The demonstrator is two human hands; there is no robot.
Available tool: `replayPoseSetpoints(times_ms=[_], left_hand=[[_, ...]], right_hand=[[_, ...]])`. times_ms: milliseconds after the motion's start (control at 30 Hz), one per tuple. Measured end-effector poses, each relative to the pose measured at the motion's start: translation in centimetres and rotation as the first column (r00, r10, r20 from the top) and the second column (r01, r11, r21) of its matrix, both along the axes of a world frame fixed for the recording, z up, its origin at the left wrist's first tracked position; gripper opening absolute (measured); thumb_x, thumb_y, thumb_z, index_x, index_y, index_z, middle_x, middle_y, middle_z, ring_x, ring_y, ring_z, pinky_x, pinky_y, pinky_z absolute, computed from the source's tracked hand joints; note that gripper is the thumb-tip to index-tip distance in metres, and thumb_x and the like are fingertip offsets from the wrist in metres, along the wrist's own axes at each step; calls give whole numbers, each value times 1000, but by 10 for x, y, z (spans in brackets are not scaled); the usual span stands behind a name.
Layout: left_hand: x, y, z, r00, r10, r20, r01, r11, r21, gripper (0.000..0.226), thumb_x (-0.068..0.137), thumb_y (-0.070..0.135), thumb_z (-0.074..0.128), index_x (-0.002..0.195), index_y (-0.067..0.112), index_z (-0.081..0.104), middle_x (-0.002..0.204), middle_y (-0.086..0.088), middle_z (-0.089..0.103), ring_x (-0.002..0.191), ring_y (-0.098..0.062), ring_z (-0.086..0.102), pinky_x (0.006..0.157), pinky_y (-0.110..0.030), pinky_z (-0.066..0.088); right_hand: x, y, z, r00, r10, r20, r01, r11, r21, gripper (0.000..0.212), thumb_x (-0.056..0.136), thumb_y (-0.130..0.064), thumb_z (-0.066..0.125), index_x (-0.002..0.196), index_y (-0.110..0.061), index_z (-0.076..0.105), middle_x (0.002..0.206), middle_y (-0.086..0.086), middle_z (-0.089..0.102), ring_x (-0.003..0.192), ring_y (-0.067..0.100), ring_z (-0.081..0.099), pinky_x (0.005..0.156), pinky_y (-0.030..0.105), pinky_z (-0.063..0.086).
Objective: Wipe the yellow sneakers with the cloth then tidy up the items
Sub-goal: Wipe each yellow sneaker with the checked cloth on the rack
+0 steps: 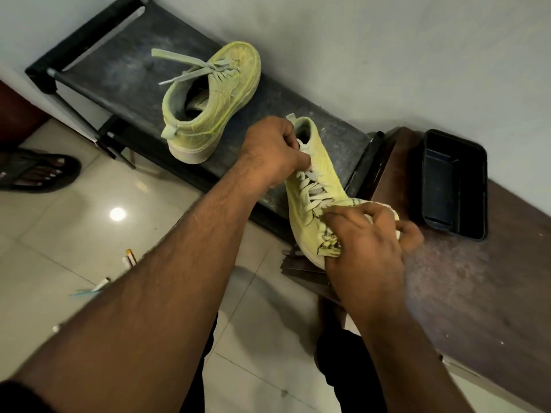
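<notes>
One yellow sneaker [320, 186] is held up in front of the dark rack, toe toward me. My left hand [272, 152] grips it at the collar and upper laces. My right hand [365, 247] holds a pale yellow cloth with dark stripes [329, 241] bunched against the sneaker's toe; most of the cloth is hidden under my fingers. The second yellow sneaker [208, 105] stands on the rack's top shelf [119, 64], heel toward me, laces loose.
A black rectangular tray [454, 186] sits on the brown wooden bench [465, 281] by the wall at right. Another person's sandalled foot [35, 171] is at the left on the tiled floor. Small items [129, 257] lie scattered on the tiles.
</notes>
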State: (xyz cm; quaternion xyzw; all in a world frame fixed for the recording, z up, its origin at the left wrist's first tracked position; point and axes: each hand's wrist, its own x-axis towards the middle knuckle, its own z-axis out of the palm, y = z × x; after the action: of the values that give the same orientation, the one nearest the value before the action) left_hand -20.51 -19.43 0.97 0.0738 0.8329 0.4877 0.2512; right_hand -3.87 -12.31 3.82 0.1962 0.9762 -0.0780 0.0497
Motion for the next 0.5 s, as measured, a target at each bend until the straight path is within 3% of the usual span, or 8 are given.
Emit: replayPoseSetpoints(times_ms=[133,233,367,500], left_hand=[[1,1,2,1000,-9,13,9,1000,-8,28,60,8,85,69,12,59,68,4,61,59,-7,56,49,-21,47],[5,3,4,1000,-30,6,30,1000,-7,27,60,7,84,69,12,59,70,3,63,61,-9,58,53,-23,50],[2,2,5,999,-31,16,31,1000,0,27,63,8,84,71,11,58,70,4,61,61,-7,56,50,-20,43],[3,2,5,1000,-17,12,17,1000,-4,29,64,8,84,68,13,56,72,4,62,63,-7,57,51,-19,43]], right_hand=[[-1,-18,-5,993,111,-50,-110,994,27,33,57,-17,76,89,-26,72,90,-10,71,89,24,55,76,36,22],[3,-7,3,989,138,-53,-142,987,-80,29,61,-26,56,86,-28,71,80,-10,68,84,20,52,71,34,18],[8,6,12,981,95,-170,-115,987,-111,37,61,-24,54,94,-27,71,85,-9,67,84,9,40,65,28,9],[-1,17,1,975,-66,-211,54,997,-63,43,68,-21,61,109,-24,68,97,-5,68,96,18,43,74,28,13]])
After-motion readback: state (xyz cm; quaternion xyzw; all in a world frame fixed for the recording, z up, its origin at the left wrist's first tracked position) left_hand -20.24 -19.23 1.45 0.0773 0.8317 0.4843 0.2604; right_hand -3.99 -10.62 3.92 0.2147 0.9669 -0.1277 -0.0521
